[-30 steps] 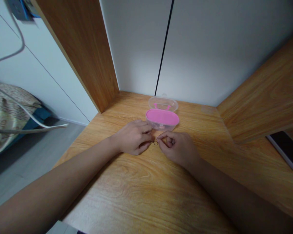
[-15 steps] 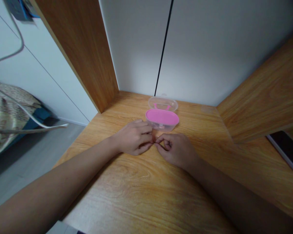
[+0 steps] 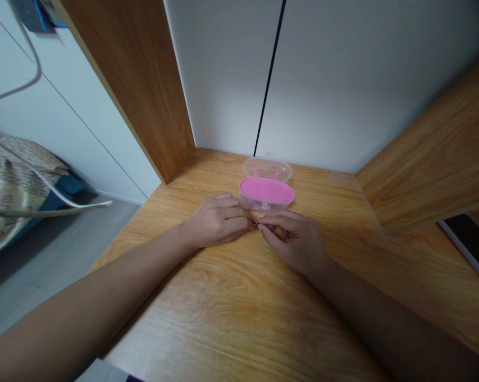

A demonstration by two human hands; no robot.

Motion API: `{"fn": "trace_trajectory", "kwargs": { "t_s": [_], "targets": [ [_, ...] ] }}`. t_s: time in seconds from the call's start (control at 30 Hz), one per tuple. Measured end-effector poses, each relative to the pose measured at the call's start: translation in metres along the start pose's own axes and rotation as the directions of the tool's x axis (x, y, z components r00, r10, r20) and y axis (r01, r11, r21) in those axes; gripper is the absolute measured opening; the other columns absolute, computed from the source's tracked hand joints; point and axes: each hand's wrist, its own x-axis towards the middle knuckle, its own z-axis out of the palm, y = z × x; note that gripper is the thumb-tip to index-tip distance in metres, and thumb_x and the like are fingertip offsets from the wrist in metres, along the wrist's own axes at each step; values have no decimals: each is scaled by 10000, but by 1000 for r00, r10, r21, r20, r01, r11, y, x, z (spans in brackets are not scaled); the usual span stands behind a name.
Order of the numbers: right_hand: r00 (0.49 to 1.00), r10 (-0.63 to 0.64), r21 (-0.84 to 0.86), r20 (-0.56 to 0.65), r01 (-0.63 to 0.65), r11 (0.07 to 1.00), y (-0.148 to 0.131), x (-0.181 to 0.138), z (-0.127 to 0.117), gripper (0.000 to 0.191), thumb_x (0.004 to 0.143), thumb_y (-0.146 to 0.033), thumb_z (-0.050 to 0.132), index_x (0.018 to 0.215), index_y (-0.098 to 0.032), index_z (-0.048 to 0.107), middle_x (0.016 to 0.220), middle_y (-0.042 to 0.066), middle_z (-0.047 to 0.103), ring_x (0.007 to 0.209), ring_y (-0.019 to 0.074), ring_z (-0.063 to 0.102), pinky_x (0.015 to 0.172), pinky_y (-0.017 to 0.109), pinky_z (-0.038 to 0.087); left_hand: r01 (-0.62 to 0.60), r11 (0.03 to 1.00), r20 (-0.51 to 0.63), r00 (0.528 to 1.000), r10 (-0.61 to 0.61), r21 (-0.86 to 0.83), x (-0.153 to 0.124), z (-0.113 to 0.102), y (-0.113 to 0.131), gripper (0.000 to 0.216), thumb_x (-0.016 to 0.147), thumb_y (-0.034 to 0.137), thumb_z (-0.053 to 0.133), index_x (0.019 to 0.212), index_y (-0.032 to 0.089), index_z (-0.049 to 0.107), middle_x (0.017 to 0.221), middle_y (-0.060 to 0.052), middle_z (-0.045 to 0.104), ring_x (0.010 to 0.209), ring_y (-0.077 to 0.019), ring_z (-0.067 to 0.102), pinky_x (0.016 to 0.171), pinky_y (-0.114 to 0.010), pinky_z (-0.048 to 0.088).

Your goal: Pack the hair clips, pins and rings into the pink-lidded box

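Observation:
My left hand (image 3: 219, 222) lies on the wooden table with its fingers curled and closed, the tips meeting those of my right hand. Thumb and forefinger of my right hand (image 3: 297, 239) pinch a small thin dark thing (image 3: 257, 225), too small to name. What my left fingertips hold is hidden. Below the right fingers shows a thin pale loop (image 3: 266, 244), like a small elastic band. Just behind both hands stands an oval clear plastic box (image 3: 255, 204) with a pink inner cover (image 3: 267, 190). Its clear lid (image 3: 247, 168), with a pink handle, is tipped back.
The wooden table (image 3: 207, 318) is bounded by a white panel (image 3: 223, 79) behind and wooden boards at both sides. A phone (image 3: 468, 244) lies at the right. White cables (image 3: 64, 199) hang at the left, above the floor.
The right fingers have shifted slightly and closed more over the pinched thing. The left fingers are more tucked in. A pale loop now shows below the right hand.

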Motion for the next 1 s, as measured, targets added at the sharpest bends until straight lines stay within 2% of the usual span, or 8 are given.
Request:
{"fn": "trace_trajectory", "kwargs": {
  "t_s": [0.13, 0.47, 0.8, 1.0],
  "targets": [
    [999, 44, -17, 2, -44, 999, -2, 1, 0, 121, 848, -197, 654, 915, -226, 750, 816, 8, 769, 677, 146, 694, 634, 248, 533, -5, 1000, -36, 999, 5, -7, 0, -1, 0, 142, 976, 272, 590, 898, 209, 690, 818, -14, 759, 754, -136, 655, 676, -289, 438],
    [999, 41, -57, 0, -41, 998, 0, 1, -2, 119, 872, -231, 650, 927, -235, 755, 847, 10, 782, 688, 151, 697, 622, 251, 519, -8, 994, -7, 1000, 7, -109, 0, -3, 2, 181, 1001, 219, 534, 919, 192, 693, 855, -49, 761, 835, -150, 690, 733, -273, 513],
    [995, -98, -105, -19, 95, 990, 0, -3, -2, 147, 921, -246, 622, 916, -281, 765, 926, -4, 809, 816, 170, 765, 765, 291, 593, -5, 993, -55, 999, -1, -116, -1, -2, 4, 148, 994, 235, 555, 963, 202, 696, 857, -31, 761, 804, -140, 683, 720, -274, 502],
    [983, -178, -113, -43, 173, 978, -1, -3, -3, 176, 917, -190, 613, 963, -275, 760, 957, 7, 807, 832, 161, 765, 781, 270, 597, -7, 996, -88, 996, -2, -94, -1, 1, 5, 123, 970, 252, 600, 885, 203, 673, 819, -23, 757, 767, -132, 677, 702, -274, 492]
  ]
}}
